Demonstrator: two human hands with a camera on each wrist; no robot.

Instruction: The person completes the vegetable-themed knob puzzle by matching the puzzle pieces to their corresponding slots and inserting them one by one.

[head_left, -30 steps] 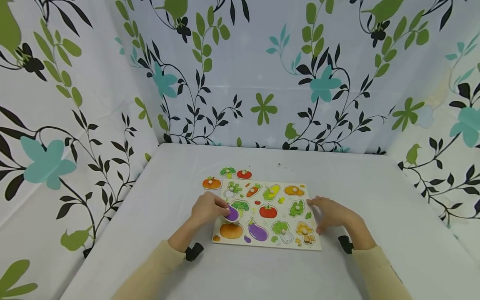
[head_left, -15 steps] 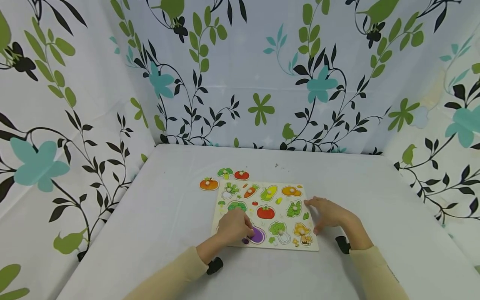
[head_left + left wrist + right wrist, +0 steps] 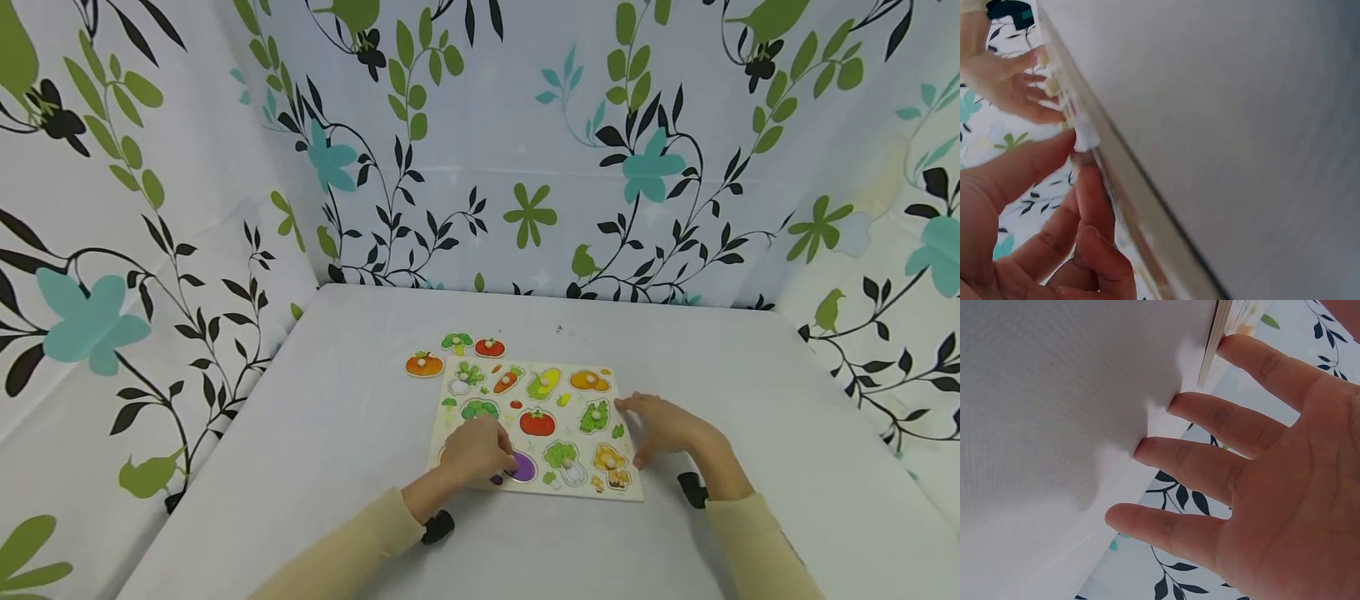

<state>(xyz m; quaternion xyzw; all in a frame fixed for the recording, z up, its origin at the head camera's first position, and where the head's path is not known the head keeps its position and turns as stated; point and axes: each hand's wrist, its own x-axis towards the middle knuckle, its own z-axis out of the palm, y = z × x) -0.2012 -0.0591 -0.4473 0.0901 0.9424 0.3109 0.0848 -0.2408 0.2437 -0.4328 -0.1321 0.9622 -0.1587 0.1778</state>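
Note:
My left hand is over the lower middle of a wooden vegetable puzzle board. Its thumb and fingers pinch the small white knob of the eggplant piece, which lies at the eggplant picture on the board; whether it sits fully down in the recess cannot be made out. My right hand is at the board's right edge, its fingers spread and fairly straight. One fingertip touches the board's edge, others rest on the white cloth. The left hand hides the board's lower left.
Past the board's upper left corner lie a pumpkin piece, a broccoli piece and a tomato piece. Carrot and corn pieces are in the board. A patterned curtain surrounds the white table.
My left hand has carried the eggplant piece right and down from the board's left side to the eggplant picture. The right hand has stayed at the right edge.

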